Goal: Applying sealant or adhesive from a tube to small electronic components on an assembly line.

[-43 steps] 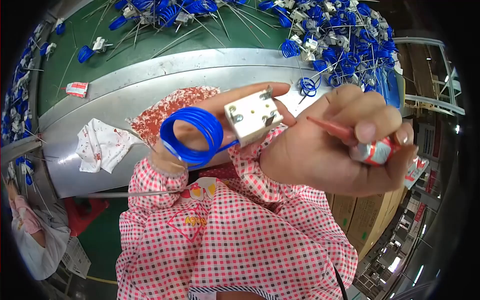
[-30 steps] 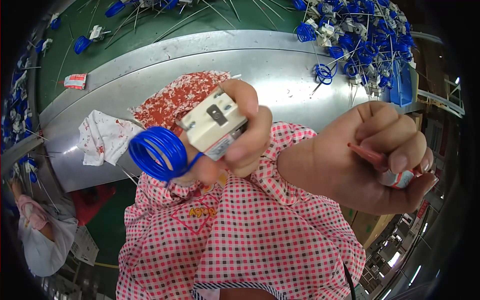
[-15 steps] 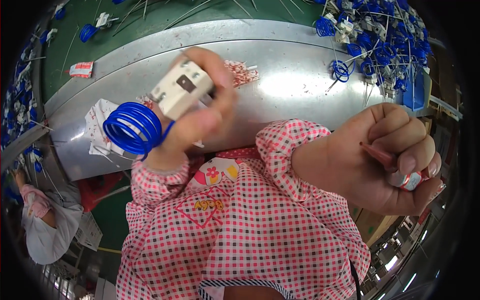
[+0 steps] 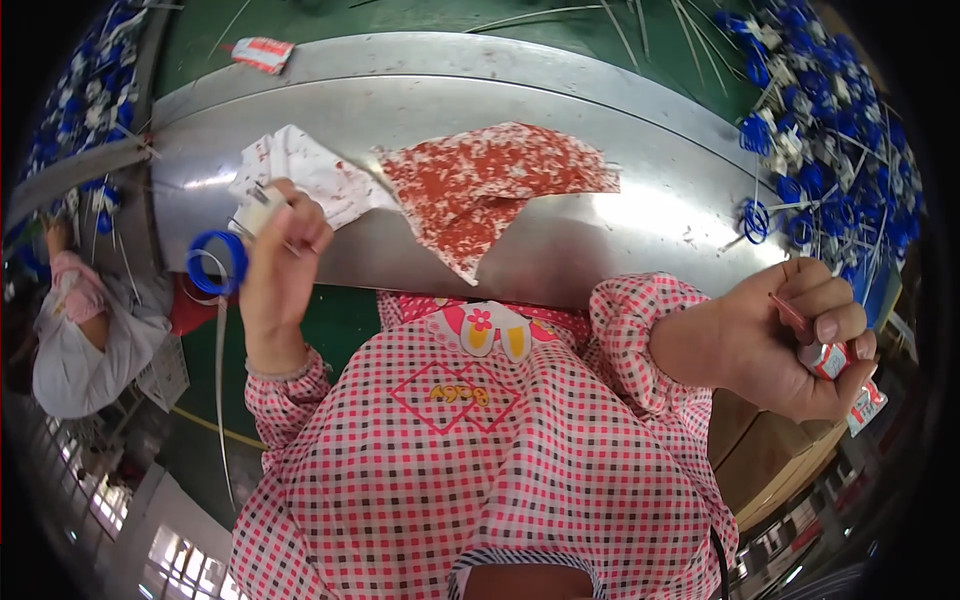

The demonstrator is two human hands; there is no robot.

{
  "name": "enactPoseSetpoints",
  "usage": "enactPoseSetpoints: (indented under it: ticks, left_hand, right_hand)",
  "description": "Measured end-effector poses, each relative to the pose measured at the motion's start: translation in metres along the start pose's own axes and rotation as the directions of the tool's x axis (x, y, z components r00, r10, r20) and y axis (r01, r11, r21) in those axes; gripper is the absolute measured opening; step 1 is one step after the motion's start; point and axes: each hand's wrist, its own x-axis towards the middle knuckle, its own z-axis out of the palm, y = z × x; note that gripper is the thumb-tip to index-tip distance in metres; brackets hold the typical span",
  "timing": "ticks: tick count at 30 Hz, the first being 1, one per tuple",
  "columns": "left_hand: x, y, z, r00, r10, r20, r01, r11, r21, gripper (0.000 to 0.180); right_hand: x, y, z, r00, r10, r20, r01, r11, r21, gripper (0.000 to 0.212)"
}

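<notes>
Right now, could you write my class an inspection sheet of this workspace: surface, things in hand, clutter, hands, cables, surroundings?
Surface: metal table, bright glare at right.
Things in hand: white block with blue coil; tube with red nozzle.
Clutter: white cloth, mottled red sheet, small packet, parts heap at right.
Hands: left hand holds the white block; right hand grips the tube.
Cables: dark cord by the checked smock.
Surroundings: person at left, brown boxes at lower right.

A stained white rag (image 4: 300,165) and, against its right side, a mottled red-and-white sheet (image 4: 500,170) are lying along the workbench's (image 4: 560,255) metal near edge, a red-and-white tube (image 4: 264,55) is resting toward its left edge, and blue-coiled white components (image 4: 790,190) are crowding its right edge.
</notes>
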Motion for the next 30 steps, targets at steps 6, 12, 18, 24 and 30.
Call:
enactPoseSetpoints:
  ticks: [6, 12, 18, 24, 30]
  left_hand:
    - [0.027, 0.016, -0.040, 0.978, -0.197, -0.074, 0.190, 0.977, -0.096, 0.018]
    - [0.025, 0.005, -0.058, 0.991, -0.118, -0.058, 0.091, 0.936, -0.339, 0.022]
    - [0.021, -0.014, -0.046, 0.996, 0.079, 0.031, -0.082, 0.989, 0.125, 0.019]
    - [0.016, -0.028, -0.017, 0.880, 0.213, 0.424, -0.471, 0.282, 0.836, 0.025]
    - [0.004, -0.041, -0.001, 0.890, 0.186, 0.417, -0.399, -0.126, 0.908, 0.047]
  right_hand:
    - [0.001, 0.006, 0.004, 0.998, 0.055, -0.014, -0.055, 0.998, 0.007, 0.018]
    - [0.000, 0.009, 0.009, 0.995, 0.068, -0.068, -0.069, 0.997, -0.026, 0.015]
    - [-0.001, 0.014, 0.015, 0.997, 0.078, 0.003, -0.078, 0.997, -0.025, 0.017]
    - [-0.003, 0.013, 0.018, 0.998, 0.066, 0.020, -0.065, 0.997, -0.047, 0.018]
    - [-0.004, 0.015, 0.019, 0.998, 0.061, 0.034, -0.059, 0.996, -0.069, 0.018]
